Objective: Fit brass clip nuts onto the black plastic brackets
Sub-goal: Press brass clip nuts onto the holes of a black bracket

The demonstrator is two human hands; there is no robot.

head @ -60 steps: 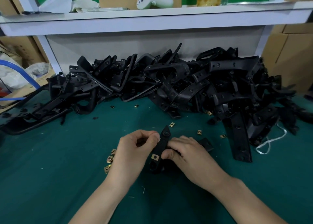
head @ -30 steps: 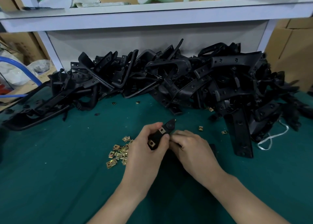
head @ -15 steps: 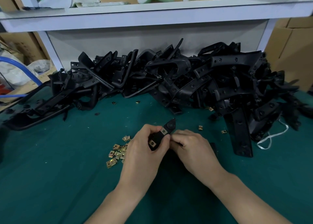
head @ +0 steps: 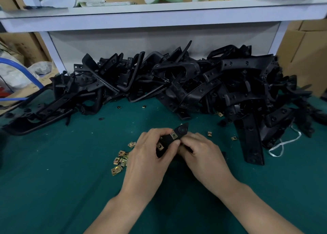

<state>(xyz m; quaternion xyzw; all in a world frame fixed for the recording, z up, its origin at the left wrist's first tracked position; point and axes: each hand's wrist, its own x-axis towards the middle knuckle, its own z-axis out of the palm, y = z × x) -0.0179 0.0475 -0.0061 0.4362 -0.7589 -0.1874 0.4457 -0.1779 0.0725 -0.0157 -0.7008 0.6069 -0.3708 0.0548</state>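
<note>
Head view showed the left hand (head: 150,155), its grip closed round a narrow black plastic bracket (head: 182,131) over the green counter (head: 62,180). It seemed to be steadying the bracket while the right hand (head: 203,155) pinched the edge, seemingly seating a square brass clip nut (head: 174,136). Loose brass nuts (head: 120,161) lay within reach.

Left hand (head: 150,155): grips black bracket (head: 169,141) at centre, thumb across it.
Right hand (head: 203,155): fingers curled on the bracket's 4 o'clock edge.
Black bracket: tilted, tip toward 1 o'clock; two fitted clip nuts (head: 174,136) show.
Loose nuts (head: 120,161): 9 o'clock of left hand, on green mat (head: 53,180).
Bracket pile (head: 177,85): 12 o'clock, spanning the mat.
</note>
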